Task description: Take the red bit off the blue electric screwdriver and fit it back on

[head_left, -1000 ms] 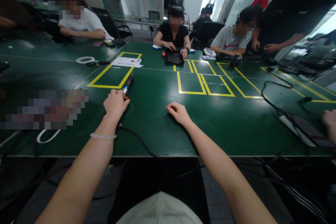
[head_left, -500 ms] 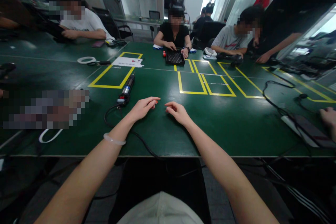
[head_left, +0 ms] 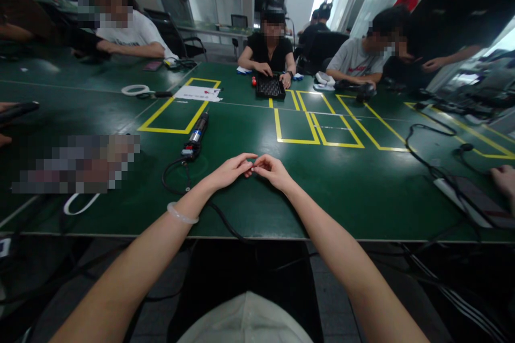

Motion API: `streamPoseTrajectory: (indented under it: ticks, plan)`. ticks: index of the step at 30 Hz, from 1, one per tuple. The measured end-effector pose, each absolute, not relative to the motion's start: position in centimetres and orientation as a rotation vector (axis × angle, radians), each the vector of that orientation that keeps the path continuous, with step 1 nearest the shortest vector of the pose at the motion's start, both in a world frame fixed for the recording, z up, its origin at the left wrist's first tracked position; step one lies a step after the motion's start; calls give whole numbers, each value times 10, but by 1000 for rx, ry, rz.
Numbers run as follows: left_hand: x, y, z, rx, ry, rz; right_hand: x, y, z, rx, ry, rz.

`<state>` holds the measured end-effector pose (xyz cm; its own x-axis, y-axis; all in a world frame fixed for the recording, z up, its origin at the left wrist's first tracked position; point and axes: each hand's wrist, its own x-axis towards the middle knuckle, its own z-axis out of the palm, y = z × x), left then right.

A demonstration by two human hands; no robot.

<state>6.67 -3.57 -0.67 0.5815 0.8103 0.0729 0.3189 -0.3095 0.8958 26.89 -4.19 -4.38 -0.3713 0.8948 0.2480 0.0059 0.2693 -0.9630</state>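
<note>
Over the green table, my left hand (head_left: 236, 168) and my right hand (head_left: 272, 169) meet at the fingertips. The fingers of both are closed in a pinch. What lies between them, if anything, is too small to make out. A clear bracelet (head_left: 182, 214) circles my left wrist. To the left of my left hand lies an electric screwdriver (head_left: 196, 134), its tip pointing away from me. The screwdriver's black cable (head_left: 226, 221) runs under my left forearm toward the table's front edge.
Yellow tape rectangles (head_left: 298, 141) mark the green tabletop (head_left: 341, 193). A paper sheet (head_left: 197, 93) lies beyond the screwdriver. Across the table a person handles a black tray (head_left: 270, 87). At right are a phone-like device (head_left: 478, 201) and cables; a white loop (head_left: 80, 204) lies left.
My hands have come together; their fingertips were apart before. The view has shifted slightly. At far right, the standing person's hand has lifted from the table.
</note>
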Motion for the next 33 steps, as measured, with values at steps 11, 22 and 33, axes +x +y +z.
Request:
streamPoseTrajectory:
  ticks: [11, 22, 33]
  plan:
    - [65, -35, -6, 1989, 976, 733, 271, -45, -38, -998, -1765, 959]
    - [8, -10, 3, 2284, 2162, 855, 275, -43, -39, -1055, -1754, 965]
    - [-28, 2, 6, 2003, 2435, 285, 273, -44, -38, -1057, -1748, 956]
